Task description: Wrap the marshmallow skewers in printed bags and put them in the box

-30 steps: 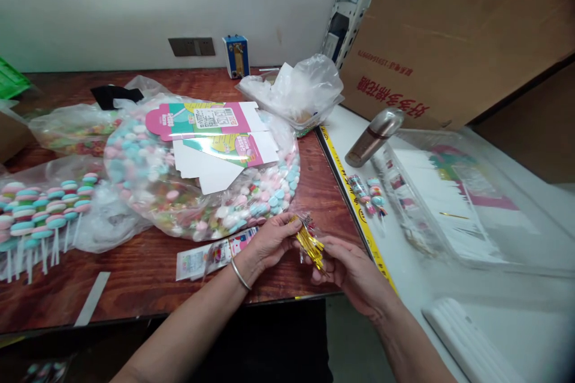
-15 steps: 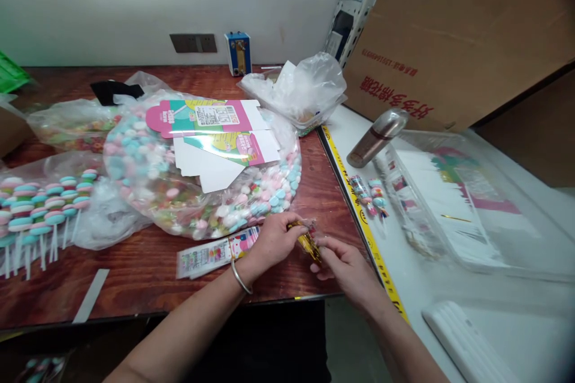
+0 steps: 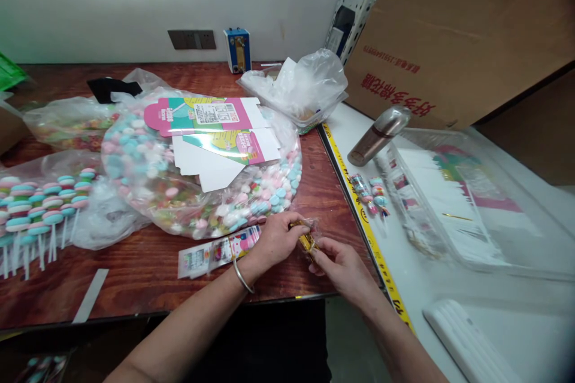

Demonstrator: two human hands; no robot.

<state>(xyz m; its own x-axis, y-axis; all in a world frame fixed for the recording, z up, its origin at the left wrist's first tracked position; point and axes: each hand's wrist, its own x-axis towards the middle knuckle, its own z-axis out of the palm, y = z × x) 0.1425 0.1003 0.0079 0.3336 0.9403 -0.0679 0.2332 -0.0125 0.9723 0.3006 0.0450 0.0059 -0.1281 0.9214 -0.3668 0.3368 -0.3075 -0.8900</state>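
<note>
Both hands meet low over the wooden table (image 3: 148,275) near its front right corner. My left hand (image 3: 275,239), with a metal bangle on the wrist, grips a small clear packet of gold twist ties (image 3: 307,238). My right hand (image 3: 338,264) pinches the same bundle from the right, fingers curled. Just left of the hands lies a stack of printed clear sleeves (image 3: 218,249). Behind them sits a big clear bag of pink, blue and white candies (image 3: 197,191) with flat pink and green cartons (image 3: 211,125) on top.
Rows of lollipops on white sticks (image 3: 31,209) lie at the left. A white bench (image 3: 449,287) to the right carries a brown metal flask (image 3: 377,134), wrapped lollipops (image 3: 371,194) and a clear bag of printed sheets (image 3: 453,197). A crumpled plastic bag (image 3: 300,90) and cardboard box (image 3: 453,36) stand behind.
The gold ties, fanned out a second ago, are now bunched tightly between both hands. The hands have drawn closer together and shifted slightly up the table.
</note>
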